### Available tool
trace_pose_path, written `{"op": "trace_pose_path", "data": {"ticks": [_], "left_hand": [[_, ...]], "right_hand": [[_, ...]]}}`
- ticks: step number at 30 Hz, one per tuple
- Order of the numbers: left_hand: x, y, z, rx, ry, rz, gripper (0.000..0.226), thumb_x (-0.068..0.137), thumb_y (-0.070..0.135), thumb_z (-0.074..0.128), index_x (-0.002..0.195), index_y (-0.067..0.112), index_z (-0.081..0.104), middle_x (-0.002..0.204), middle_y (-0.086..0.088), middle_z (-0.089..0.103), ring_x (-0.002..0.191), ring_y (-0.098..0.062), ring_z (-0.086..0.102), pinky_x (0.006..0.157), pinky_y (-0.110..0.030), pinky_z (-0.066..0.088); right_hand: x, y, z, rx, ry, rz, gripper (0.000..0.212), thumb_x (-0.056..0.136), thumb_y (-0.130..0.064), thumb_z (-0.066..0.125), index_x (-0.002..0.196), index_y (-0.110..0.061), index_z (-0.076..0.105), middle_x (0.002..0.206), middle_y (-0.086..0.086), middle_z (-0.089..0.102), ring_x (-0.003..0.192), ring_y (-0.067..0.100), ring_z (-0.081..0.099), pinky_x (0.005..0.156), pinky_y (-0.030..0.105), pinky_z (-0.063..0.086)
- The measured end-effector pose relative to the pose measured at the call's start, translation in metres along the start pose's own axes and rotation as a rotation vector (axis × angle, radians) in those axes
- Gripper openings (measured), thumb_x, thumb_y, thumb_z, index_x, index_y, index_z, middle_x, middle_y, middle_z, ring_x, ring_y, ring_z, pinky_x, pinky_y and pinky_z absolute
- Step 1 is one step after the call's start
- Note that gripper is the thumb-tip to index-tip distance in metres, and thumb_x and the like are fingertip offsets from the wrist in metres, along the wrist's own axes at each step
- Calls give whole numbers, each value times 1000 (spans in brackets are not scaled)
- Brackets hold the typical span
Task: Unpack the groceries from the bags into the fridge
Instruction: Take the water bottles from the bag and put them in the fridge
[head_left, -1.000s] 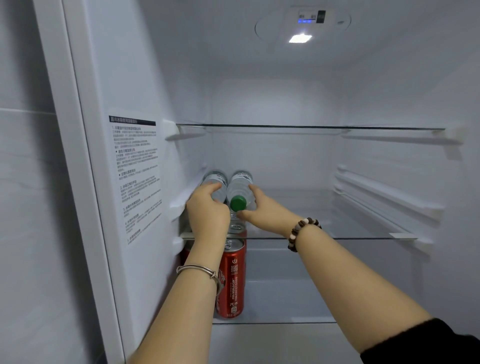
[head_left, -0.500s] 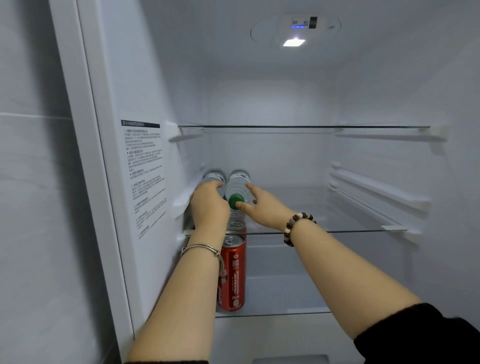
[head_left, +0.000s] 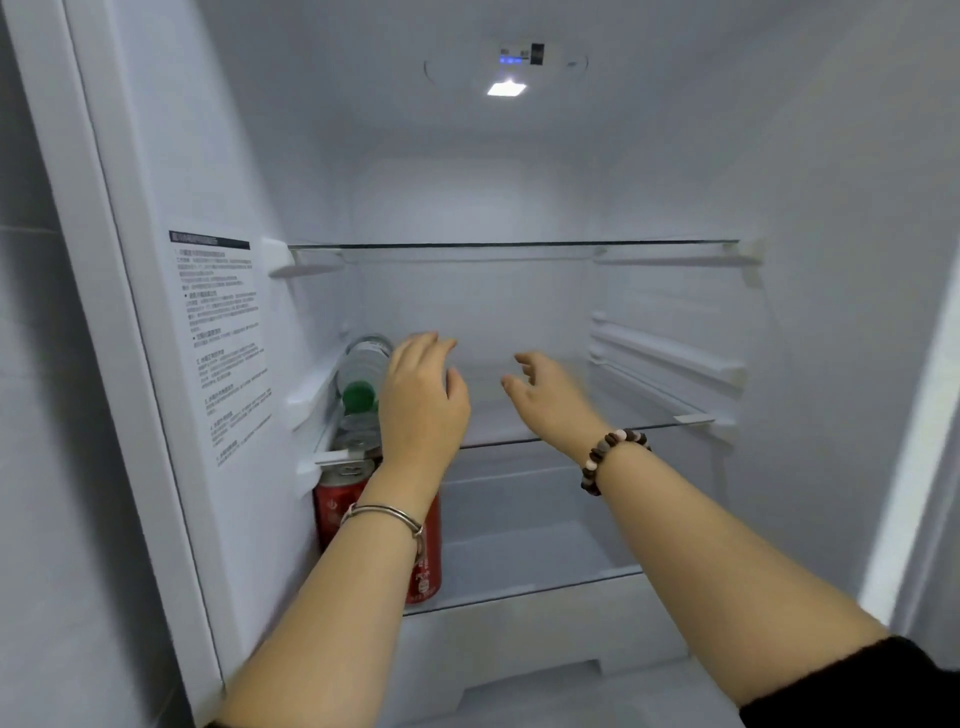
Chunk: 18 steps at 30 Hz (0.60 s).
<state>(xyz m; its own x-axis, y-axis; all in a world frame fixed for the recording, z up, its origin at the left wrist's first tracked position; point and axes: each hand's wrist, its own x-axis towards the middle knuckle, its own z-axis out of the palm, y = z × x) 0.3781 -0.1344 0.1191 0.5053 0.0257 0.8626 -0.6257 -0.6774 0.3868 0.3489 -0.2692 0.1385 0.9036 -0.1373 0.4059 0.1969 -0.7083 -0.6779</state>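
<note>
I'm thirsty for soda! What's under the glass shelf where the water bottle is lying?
Red cans stand there, at the left. The left arm covers part of them; their number is unclear.

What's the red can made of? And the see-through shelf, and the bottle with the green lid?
The red cylindrical can looks like painted metal: it has a shiny silver top with a pull tab. The clear flat shelf seems to be glass, because you can see through it and it has a thin dark edge. The lying clear bottle is probably thin glossy plastic, with a green cap.
</note>
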Motion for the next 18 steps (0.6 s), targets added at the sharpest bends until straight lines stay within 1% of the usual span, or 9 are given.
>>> {"op": "trace_pose_path", "data": {"ticks": [3,4,7,10,14,16,18], "left_hand": [[-8,22,12,-70,-46,124,44,90,25,43,127,6,56,133,-12,53,127,-27,43,107,-32,29],[-12,31,16,-95,-59,178,47,90,30,41,129,7,54,135,-12,51,128,-26,41,107,-31,28],[-26,67,30,-216,-100,292,53,90,36,38,135,9,47,144,-12,41,133,-23,33,110,-23,20],[-42,107,41,-385,-125,309,56,93,38,35,141,11,38,150,-10,32,138,-20,26,113,-17,14],[-69,166,47,-586,-158,356,55,94,35,33,143,13,33,152,-8,28,140,-16,23,113,-14,13],[-83,195,46,-661,-185,379,54,94,36,32,143,15,31,152,-7,28,140,-13,23,113,-13,14],[-100,224,43,-717,-210,411,52,95,38,32,143,19,29,151,-5,29,139,-10,23,114,-16,16]], "right_hand": [[-29,8,-34,-63,187,39,46,98,-29,42,142,-14,35,133,9,53,118,24,51,88,29,39],[-41,9,-45,-91,248,42,46,98,-29,41,142,-14,35,132,8,53,118,24,51,87,30,40],[-77,15,-77,-225,427,28,46,98,-29,40,141,-12,36,139,6,47,124,23,44,95,33,39],[-118,17,-107,-349,559,15,47,99,-31,40,141,-11,35,141,6,45,131,20,36,102,32,34],[-177,19,-148,-482,648,65,48,98,-35,38,141,-14,34,144,2,40,131,19,34,103,31,31],[-205,19,-165,-477,649,99,46,98,-34,39,140,-16,35,141,2,43,127,21,40,98,32,35],[-235,17,-177,-485,637,119,44,98,-34,38,139,-18,36,135,2,48,120,21,48,91,33,40]]}}
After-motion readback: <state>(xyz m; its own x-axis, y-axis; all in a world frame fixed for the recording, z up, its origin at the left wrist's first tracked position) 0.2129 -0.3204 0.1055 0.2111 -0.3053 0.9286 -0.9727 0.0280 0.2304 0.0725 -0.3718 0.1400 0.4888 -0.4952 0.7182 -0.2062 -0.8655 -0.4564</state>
